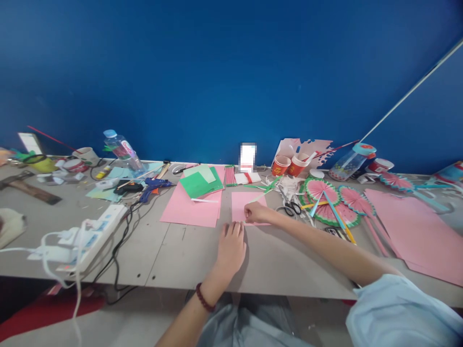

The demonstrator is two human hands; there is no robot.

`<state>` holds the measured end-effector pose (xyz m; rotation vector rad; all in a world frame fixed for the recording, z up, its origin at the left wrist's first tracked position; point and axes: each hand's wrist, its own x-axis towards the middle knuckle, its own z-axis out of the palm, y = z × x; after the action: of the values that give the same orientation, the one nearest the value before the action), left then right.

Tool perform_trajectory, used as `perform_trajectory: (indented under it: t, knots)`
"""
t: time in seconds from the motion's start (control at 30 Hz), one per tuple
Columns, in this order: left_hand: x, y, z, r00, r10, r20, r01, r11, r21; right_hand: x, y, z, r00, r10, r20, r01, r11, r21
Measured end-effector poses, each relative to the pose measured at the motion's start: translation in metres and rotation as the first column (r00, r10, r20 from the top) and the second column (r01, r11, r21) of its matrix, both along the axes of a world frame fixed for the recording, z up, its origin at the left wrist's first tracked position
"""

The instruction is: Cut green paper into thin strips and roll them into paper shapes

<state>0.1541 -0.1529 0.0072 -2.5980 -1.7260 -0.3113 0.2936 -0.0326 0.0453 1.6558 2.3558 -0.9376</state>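
A small pink paper sheet [241, 202] lies on the grey table [181, 250] in front of me. My right hand [256, 212] rests on its near right part with the fingers curled in a pinch against the paper. My left hand [230, 248] lies flat on the table just below the sheet's near edge, fingers stretched out together, fingertips touching or nearly touching the paper. A dark bead bracelet sits on my left wrist.
A larger pink sheet [191, 207] with green paper [201, 183] lies to the left. Scissors [291, 208], watermelon paper fans [327, 202], red paper cups [289, 166] and big pink sheets [415, 231] are at right. A power strip [94, 231], cables, glue gun [154, 185] and bottle [121, 149] at left.
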Motion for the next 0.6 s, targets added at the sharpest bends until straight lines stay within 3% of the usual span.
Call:
perform_trajectory:
  t: [0.6]
  knots:
    - [0.004, 0.001, 0.0, 0.999, 0.022, -0.024, -0.022, 1.0, 0.011, 0.011, 0.003, -0.011, 0.999, -0.018, -0.032, 0.018, 1.0, 0.016]
